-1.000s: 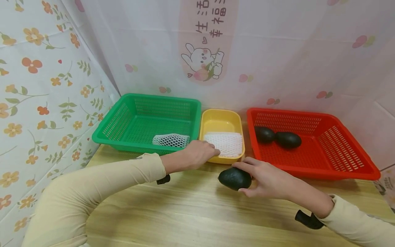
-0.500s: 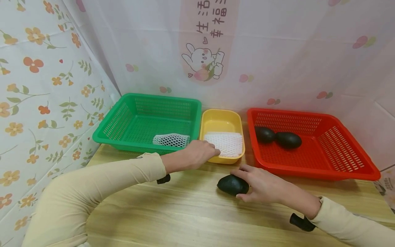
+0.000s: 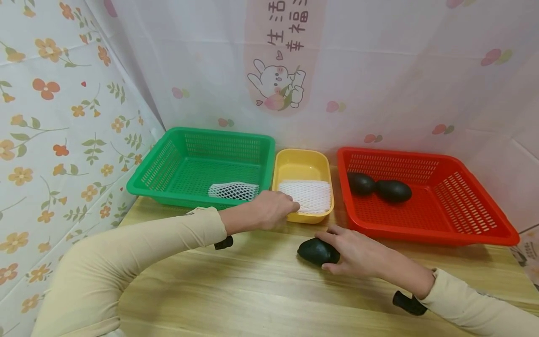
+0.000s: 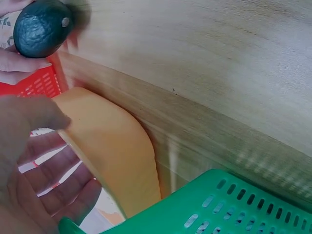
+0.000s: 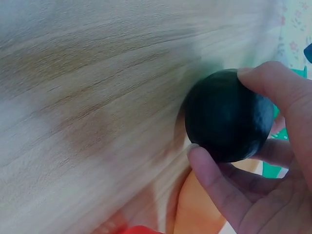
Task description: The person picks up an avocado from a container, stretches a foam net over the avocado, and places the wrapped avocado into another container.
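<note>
R hand (image 3: 358, 251) pinches avocado (image 3: 317, 252); L hand (image 3: 273, 209) at yel. tray (image 3: 309, 218) (can't tell if fingers pinch).

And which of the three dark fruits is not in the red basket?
The held fruit, in the right grip, on the near side of the yellow tray; the other two lie inside the red basket.

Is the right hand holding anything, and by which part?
The right hand holds a dark avocado by its rounder end, away from the tapered tip.
</note>
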The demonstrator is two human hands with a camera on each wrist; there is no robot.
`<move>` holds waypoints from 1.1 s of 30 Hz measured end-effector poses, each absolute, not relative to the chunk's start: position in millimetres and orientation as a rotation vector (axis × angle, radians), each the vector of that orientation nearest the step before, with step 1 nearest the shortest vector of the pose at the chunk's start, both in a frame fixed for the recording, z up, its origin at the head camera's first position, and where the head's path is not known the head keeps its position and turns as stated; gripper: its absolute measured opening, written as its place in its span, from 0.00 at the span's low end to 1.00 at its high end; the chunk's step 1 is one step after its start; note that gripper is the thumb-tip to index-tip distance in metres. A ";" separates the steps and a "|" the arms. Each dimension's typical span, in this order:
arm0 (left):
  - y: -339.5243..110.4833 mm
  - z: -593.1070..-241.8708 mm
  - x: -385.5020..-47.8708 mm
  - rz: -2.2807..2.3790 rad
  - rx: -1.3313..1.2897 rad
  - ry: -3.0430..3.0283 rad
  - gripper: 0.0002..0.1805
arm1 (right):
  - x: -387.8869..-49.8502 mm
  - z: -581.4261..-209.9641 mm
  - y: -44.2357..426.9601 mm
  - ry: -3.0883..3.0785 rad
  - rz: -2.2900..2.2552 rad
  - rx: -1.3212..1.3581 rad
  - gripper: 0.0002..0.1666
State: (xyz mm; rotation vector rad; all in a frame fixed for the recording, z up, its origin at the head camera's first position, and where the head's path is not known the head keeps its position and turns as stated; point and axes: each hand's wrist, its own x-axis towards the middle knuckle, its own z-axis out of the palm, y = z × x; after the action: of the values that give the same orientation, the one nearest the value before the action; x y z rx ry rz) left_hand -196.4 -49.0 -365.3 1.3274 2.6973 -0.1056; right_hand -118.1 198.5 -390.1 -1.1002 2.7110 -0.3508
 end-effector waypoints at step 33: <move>-27.0 -351.4 -211.0 -0.131 1.168 2.867 0.34 | -118.8 -386.6 195.1 2.681 -0.389 -1.029 0.40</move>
State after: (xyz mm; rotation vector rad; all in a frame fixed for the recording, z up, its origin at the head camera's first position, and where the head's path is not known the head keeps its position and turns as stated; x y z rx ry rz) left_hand -211.0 -27.0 -351.4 1.1676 2.8667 -0.1315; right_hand -118.8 195.1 -386.6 -1.0287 2.6809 -0.3894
